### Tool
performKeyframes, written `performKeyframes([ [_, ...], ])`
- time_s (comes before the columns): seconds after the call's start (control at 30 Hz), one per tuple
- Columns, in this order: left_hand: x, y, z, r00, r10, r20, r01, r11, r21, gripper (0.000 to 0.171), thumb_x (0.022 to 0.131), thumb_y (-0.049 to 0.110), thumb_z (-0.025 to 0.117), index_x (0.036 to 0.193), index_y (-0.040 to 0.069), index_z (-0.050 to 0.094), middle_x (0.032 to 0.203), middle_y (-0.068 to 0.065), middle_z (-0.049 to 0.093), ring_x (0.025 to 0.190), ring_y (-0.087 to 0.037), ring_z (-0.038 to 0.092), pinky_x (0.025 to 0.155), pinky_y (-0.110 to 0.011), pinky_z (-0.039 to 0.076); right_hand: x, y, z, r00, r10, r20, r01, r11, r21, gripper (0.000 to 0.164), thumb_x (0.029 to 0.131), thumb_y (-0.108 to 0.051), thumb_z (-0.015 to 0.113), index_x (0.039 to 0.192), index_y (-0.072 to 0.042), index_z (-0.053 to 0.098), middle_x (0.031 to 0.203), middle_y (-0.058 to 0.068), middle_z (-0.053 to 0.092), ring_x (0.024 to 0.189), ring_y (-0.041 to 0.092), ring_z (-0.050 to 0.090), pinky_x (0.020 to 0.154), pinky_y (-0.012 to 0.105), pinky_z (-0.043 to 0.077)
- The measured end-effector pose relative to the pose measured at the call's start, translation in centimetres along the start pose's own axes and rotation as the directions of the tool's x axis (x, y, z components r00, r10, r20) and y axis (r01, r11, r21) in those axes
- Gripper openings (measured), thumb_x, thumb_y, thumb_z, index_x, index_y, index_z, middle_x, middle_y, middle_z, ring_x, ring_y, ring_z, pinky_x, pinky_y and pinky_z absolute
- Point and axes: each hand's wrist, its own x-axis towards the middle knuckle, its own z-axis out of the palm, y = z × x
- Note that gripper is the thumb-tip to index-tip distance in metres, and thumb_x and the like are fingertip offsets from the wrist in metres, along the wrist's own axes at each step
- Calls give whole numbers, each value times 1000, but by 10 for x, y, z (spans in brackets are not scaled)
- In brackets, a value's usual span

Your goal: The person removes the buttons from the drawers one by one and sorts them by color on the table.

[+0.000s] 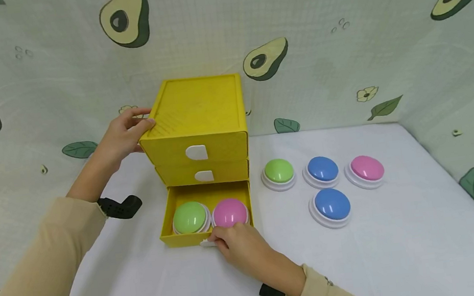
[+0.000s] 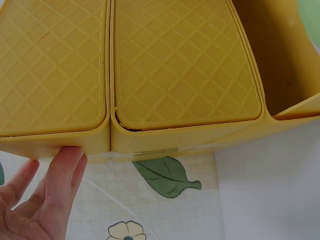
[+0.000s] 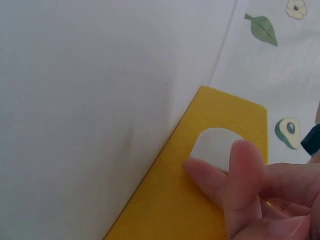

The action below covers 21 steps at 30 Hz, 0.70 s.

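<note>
A yellow three-drawer box stands on the table, its bottom drawer pulled out. Inside that drawer sit a green push light and a pink push light, domed with white bases. My right hand pinches the bottom drawer's white handle between thumb and finger. At the box's upper left side rests my left hand, its extended fingers touching the wall; the left wrist view shows the fingertips against it. The upper two drawers, with white handles, are closed.
To the right of the box lie more push lights on the white table: a green one, a blue one, a second blue one and a pink one. Behind the box hangs an avocado-print cloth.
</note>
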Motion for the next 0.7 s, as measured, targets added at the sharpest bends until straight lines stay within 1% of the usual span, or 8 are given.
performKeyframes([
  [0.13, 0, 1, 0, 1000, 1, 1, -1, 1000, -5, 60, 95, 47, 43, 144, 16, 30, 136, -17, 41, 89, -16, 57, 69, -21, 52, -4, -3, 0, 1000, -6, 17, 6, 1000, -16, 7, 86, -12, 65, 89, -13, 72, 80, -1, 71, 52, 0, 48, 49, 8, 39],
  [0.27, 0, 2, 0, 1000, -2, 3, 2, 1000, -13, 60, 95, 47, 43, 144, 16, 30, 136, -17, 42, 88, -15, 57, 69, -22, 53, -6, -5, 0, 1000, -16, 13, 17, 999, -38, 6, 85, -11, 66, 88, -13, 71, 78, -2, 71, 51, 0, 48, 48, 8, 39],
  [0.43, 1, 2, 1, 1000, -3, 8, 3, 1000, -15, 60, 94, 48, 44, 144, 17, 30, 135, -17, 42, 86, -14, 57, 69, -22, 53, -7, -7, -1, 999, -22, 27, 24, 998, -61, 6, 85, -11, 66, 88, -13, 71, 76, -4, 71, 53, 0, 53, 50, 10, 43],
  [0.7, 0, 3, 0, 1000, 0, 6, 0, 1000, -7, 60, 95, 47, 43, 144, 16, 29, 136, -17, 42, 88, -15, 57, 69, -22, 53, -8, -10, -2, 999, -49, 18, 51, 992, -111, 6, 85, -11, 65, 88, -15, 70, 74, -5, 70, 52, 2, 56, 46, 11, 41],
])
